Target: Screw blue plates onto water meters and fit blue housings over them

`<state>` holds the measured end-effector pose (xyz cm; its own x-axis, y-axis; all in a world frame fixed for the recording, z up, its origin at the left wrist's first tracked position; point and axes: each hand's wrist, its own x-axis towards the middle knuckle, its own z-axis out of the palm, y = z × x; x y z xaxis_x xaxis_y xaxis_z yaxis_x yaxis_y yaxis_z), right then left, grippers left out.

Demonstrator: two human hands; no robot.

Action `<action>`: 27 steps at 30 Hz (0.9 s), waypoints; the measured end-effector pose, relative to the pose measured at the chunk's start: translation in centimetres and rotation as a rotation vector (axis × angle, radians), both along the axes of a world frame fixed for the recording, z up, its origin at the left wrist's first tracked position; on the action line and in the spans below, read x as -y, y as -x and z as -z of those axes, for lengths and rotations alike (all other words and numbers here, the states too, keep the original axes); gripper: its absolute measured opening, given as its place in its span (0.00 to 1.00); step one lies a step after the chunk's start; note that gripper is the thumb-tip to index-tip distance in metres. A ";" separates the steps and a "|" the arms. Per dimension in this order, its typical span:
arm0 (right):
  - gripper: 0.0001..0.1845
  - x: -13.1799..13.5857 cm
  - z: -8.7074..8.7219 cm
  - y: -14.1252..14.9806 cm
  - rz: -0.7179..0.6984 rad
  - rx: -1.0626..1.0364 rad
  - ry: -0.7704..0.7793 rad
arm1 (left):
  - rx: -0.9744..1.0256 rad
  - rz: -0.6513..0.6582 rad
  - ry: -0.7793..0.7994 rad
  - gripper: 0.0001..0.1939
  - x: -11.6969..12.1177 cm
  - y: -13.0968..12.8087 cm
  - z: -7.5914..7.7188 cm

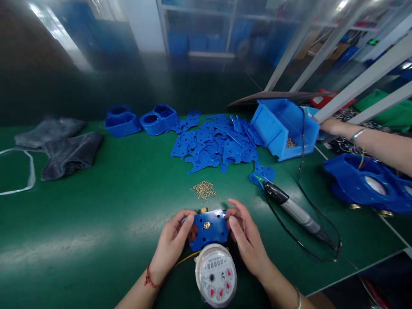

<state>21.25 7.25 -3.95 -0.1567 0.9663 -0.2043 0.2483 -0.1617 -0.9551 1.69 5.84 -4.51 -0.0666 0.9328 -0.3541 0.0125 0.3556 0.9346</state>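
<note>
A water meter [216, 274] with a white round dial lies in front of me, its red pointers facing up. Against its far side is a flat blue plate [210, 231] with several holes and a brass fitting in the middle. My left hand [174, 238] pinches the plate's left edge between thumb and fingers. At the right edge, my right hand [246, 240] holds the plate's corner, its index finger raised. A brass threaded end [204, 210] shows behind the plate. Just beyond lies a small heap of brass screws [204, 189].
Loose blue plates [215, 141] are piled beyond the screws, beside a blue bin [283, 128]. An electric screwdriver [292, 210] with a looping cord lies right. Blue housings [159, 119] and grey cloths [71, 150] stand left. Another person's arm [370, 139] reaches in near blue meter bodies [370, 182].
</note>
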 end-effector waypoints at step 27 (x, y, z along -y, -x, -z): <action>0.30 1.6 -9.2 -18.9 0.411 0.867 -0.618 | 0.208 -0.406 -0.143 0.26 -0.6 1.9 1.9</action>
